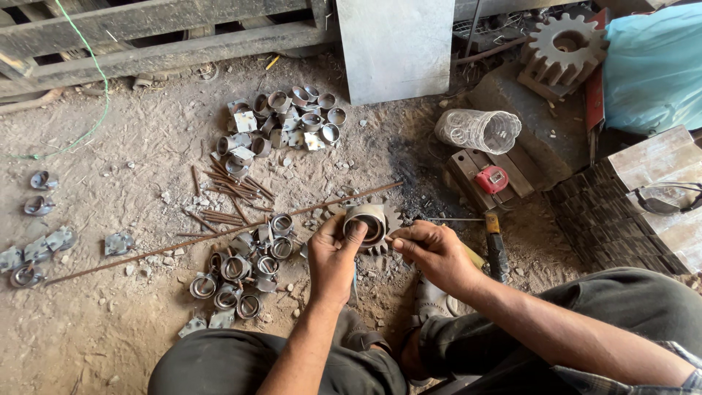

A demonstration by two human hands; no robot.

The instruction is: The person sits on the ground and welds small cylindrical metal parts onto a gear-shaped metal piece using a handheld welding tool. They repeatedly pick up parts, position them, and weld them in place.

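Note:
I sit on a dirt floor with my knees drawn up. My left hand (333,256) grips a short metal pipe ring (368,222), thumb laid across its rim. It rests over a toothed gear piece (387,232) on the ground. My right hand (433,252) pinches something small and thin against the ring's right side; I cannot tell what it is. A yellow-handled tool (494,241) lies just right of that hand.
Heaps of pipe rings with plates lie at centre left (241,271) and farther back (285,121). A long rusty rod (219,232) crosses the floor beside short rods (230,192). A large gear (563,47), clear jar (479,130), red tape measure (491,178) and stacked bricks (621,212) stand right.

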